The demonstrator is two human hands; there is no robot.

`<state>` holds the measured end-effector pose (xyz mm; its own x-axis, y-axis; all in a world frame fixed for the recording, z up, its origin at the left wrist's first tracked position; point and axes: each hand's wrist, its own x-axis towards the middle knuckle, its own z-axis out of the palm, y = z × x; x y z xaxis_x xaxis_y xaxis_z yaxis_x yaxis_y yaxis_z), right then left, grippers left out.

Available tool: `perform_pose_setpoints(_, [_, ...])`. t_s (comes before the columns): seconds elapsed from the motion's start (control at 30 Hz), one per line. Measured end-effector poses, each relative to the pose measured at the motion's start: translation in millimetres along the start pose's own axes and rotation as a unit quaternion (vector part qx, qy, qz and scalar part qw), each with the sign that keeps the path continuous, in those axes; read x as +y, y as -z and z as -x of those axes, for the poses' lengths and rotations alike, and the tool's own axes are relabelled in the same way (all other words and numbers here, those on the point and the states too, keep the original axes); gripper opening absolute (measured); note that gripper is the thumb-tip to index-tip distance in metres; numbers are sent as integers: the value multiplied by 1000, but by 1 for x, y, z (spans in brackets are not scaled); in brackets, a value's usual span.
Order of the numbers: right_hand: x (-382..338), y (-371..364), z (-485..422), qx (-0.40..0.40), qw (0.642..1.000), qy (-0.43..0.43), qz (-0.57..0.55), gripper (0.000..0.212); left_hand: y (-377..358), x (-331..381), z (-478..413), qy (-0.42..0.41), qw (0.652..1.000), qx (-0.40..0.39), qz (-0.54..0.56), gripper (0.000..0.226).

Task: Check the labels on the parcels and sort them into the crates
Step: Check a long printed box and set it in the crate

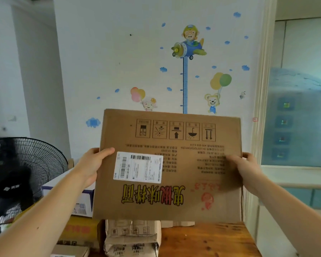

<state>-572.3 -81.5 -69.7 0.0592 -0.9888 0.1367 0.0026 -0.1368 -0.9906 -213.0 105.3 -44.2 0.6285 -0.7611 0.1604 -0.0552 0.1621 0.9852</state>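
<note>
Both arms reach forward and hold a large flat cardboard parcel [183, 164] upright in the air, its print upside down. The left hand [93, 164] grips the left edge, thumb laid across the front just beside the white shipping label [138, 167]. The right hand [246, 167] grips the right edge, thumb on the front, slightly blurred. Below, a taped brown parcel [132, 238] stands at the edge of a wooden table [208, 240]. To the left are a white box [82, 201] and a fan [35, 160]. Behind is a wall with a height-chart sticker [185, 80].
</note>
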Motion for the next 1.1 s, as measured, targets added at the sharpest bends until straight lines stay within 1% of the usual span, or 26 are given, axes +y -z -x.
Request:
perform_pose_setpoints(0.07, [-1, 3, -2, -25, 1000, -1, 7, 50, 5, -2, 1, -5, 998, -33, -44, 42])
perform_pose_setpoints(0.13, [-3, 3, -1, -38, 998, 14, 39, 42, 5, -6, 2, -6, 996, -57, -70, 45])
perform_pose_setpoints(0.33, [-1, -4, 8, -7, 994, 53, 99, 36, -3, -16, 9, -35, 995, -34, -82, 46])
perform_pose_setpoints(0.43, [7, -3, 11, -1, 994, 55, 95, 38, -4, -19, 9, -52, 994, -24, -88, 47])
perform_pose_setpoints(0.5, [6, -1, 8, -3, 995, 55, 84, 44, -5, -17, 9, -65, 994, -12, -91, 50])
perform_pose_setpoints(0.57, [0, 0, 6, -6, 996, 50, 76, 54, -7, -11, 8, -67, 995, -6, -67, 50])
perform_pose_setpoints(0.63, [-7, 1, 6, -19, 997, 52, 44, 64, -8, -4, 6, -54, 998, -1, -24, 47])
perform_pose_setpoints(0.7, [-13, 2, 7, -27, 997, 67, 32, 62, -8, 0, 4, -50, 999, 0, -2, 50])
perform_pose_setpoints(0.8, [-20, 4, 11, -10, 992, 104, 64, 54, -5, 1, 3, -68, 996, -38, -44, 49])
perform_pose_setpoints(0.87, [-24, 6, 12, 4, 988, 123, 93, 59, -3, 1, 3, -76, 994, -47, -70, 45])
perform_pose_setpoints(0.93, [-27, 8, 11, 11, 984, 135, 113, 65, -2, 4, 6, -90, 993, -56, -56, 42])
perform_pose_setpoints(0.97, [-28, 8, 10, 10, 983, 138, 120, 67, -2, 5, 8, -93, 993, -67, -36, 44])
perform_pose_setpoints(1.03, [-30, 8, 9, -6, 983, 139, 120, 70, -3, 8, 11, -88, 991, -98, 5, 61])
perform_pose_setpoints(1.1, [-34, 6, 10, -37, 989, 120, 72, 64, -3, 12, 11, -78, 991, -106, 30, 65])
